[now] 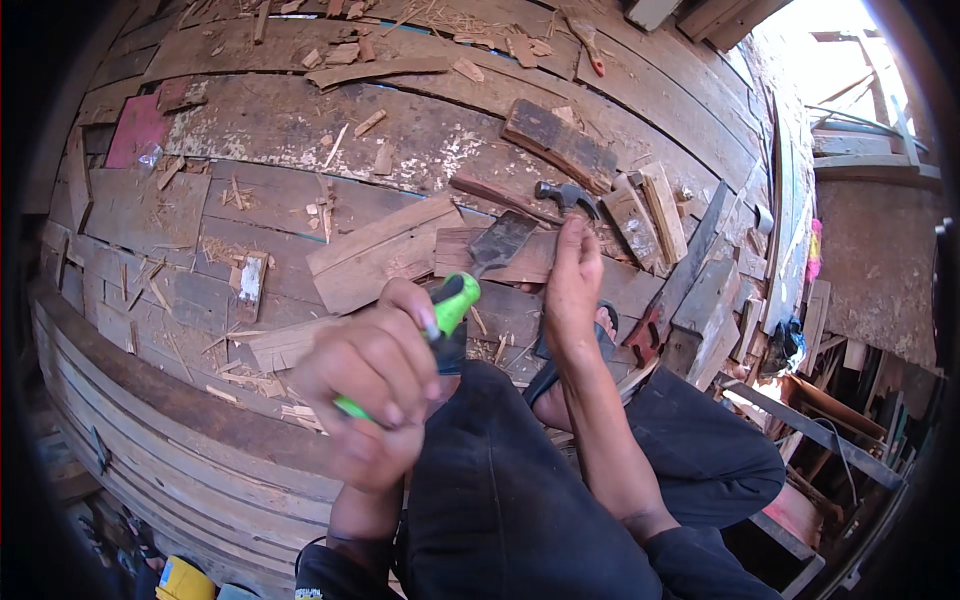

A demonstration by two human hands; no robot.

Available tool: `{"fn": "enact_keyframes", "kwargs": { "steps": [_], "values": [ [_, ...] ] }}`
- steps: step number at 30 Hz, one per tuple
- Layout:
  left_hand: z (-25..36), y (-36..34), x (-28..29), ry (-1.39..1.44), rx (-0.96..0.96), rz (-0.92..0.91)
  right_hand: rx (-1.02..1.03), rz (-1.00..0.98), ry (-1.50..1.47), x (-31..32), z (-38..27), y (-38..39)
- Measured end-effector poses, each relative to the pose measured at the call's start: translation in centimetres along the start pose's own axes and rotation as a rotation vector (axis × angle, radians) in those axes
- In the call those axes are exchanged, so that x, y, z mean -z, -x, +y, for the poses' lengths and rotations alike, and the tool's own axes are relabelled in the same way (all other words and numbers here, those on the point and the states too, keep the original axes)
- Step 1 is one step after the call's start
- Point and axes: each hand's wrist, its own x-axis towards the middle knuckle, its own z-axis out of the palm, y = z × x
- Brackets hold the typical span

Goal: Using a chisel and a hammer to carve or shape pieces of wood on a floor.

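My left hand (370,390), a little blurred, is wrapped round the green and black handle of a scraper (458,298). The scraper's wide, dark blade (503,238) points away from me, over a short reddish-brown wood piece (455,253). At the right end of that piece is my right hand (572,285), its fingers close together and gripping the end; part of the grip is hidden. Just beyond those fingertips lies a claw hammer (567,195) with a dark head. Left of the wood piece, a wider pale board (385,250) rests on the planks.
A handsaw with a red handle (650,330) lies to the right, beside wood blocks (705,295). Farther off are a dark wood block (560,145) and a paintbrush (585,40). Shavings and offcuts litter the plank floor (270,125). A slatted wooden ledge (170,420) runs along the left.
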Motion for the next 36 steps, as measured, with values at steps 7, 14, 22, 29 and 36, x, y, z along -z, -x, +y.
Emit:
{"fn": "enact_keyframes", "kwargs": {
  "steps": [7,14,22,29,36],
  "values": [
    [-1.2,2.0,-0.1,-0.053,0.057,0.035,-0.279,-0.034,-0.181,0.0,2.3,1.3],
    [3.7,-1.7,2.8,0.128,0.000,0.027,0.086,-0.160,0.266,3.7,3.2,1.9],
    [7.1,-2.4,4.0,0.173,0.068,0.036,0.071,-0.139,0.206,4.4,1.4,1.8],
    [4.0,-0.7,0.6,0.171,0.049,0.246,0.223,-0.081,0.281,3.3,0.5,2.1],
    [3.6,-0.5,-0.2,0.137,0.034,0.255,0.317,-0.038,0.347,4.1,1.4,1.7]
  ]
}}
